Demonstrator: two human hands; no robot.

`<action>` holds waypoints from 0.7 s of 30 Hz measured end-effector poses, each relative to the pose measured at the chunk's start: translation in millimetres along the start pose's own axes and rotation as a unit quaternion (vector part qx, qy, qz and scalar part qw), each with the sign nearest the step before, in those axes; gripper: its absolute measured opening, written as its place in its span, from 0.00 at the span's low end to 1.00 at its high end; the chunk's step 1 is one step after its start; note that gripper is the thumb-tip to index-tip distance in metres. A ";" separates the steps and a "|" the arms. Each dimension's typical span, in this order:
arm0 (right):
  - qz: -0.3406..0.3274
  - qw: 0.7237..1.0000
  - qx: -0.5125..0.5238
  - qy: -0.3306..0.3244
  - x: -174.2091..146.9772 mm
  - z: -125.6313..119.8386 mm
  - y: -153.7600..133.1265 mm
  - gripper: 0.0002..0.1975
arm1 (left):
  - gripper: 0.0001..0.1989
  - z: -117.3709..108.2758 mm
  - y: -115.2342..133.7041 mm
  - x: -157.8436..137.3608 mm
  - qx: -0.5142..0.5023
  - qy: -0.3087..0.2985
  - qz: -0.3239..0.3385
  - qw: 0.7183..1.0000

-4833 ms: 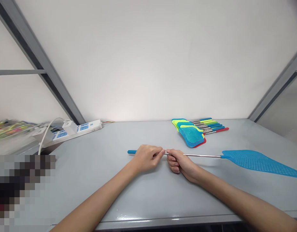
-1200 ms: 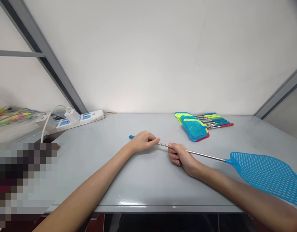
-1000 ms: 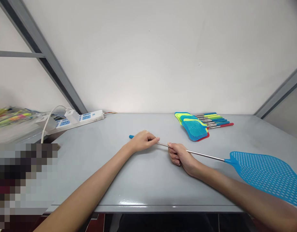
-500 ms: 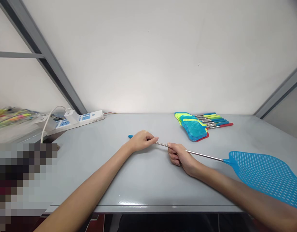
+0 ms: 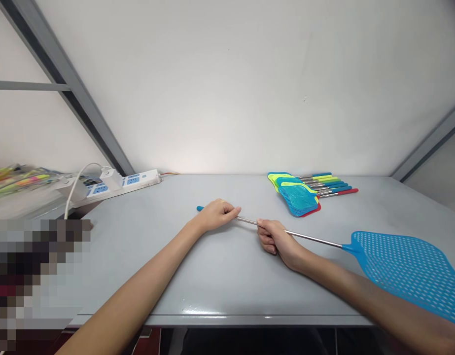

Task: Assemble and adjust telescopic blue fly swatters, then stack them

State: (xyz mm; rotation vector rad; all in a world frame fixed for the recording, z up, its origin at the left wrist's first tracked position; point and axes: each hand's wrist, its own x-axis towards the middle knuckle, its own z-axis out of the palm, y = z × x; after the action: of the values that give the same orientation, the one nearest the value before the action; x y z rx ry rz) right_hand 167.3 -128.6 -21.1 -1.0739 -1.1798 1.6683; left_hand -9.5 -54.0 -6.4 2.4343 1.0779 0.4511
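A blue fly swatter (image 5: 408, 266) with a thin metal telescopic rod stretches across the front of the grey table. My left hand (image 5: 219, 215) is closed around its handle end, and only the blue tip of the grip pokes out to the left. Further along, my right hand (image 5: 277, 240) grips the metal rod, thumb on top and fingers curled beneath. Between the two hands a short length of bare rod shows. The perforated blue head lies to the right, partly behind my right forearm and cut off by the picture's edge.
Behind my right hand lies a stack of fly swatters (image 5: 299, 198) in blue, yellow-green and red, handles pointing right. At the left stands a white power strip (image 5: 138, 181) with plugs and a cable. Colourful items (image 5: 23, 178) lie at the far left. The grey table (image 5: 212, 281) meets a white wall.
Both hands keep their hold on the fly swatter in nearly the same place. The view has shifted very slightly.
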 end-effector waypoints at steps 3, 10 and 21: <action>-0.007 1.000 0.000 -0.002 0.0 0.0 1.1 0.17 | 0.22 0.3 -0.9 0.1 0.002 0.001 -0.009 1.000; -0.004 1.000 0.002 0.004 0.8 0.1 0.5 0.17 | 0.22 0.3 -2.9 0.7 0.001 0.005 -0.017 1.000; 0.005 1.000 0.000 0.009 1.1 1.1 0.3 0.17 | 0.21 -0.4 -7.1 0.4 -0.009 0.014 -0.023 1.000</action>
State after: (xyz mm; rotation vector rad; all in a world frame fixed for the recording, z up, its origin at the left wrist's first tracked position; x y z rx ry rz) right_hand 165.9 -127.9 -21.4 -1.0943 -1.1651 1.6618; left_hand -13.8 -49.4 -9.7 2.3891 1.1352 0.4794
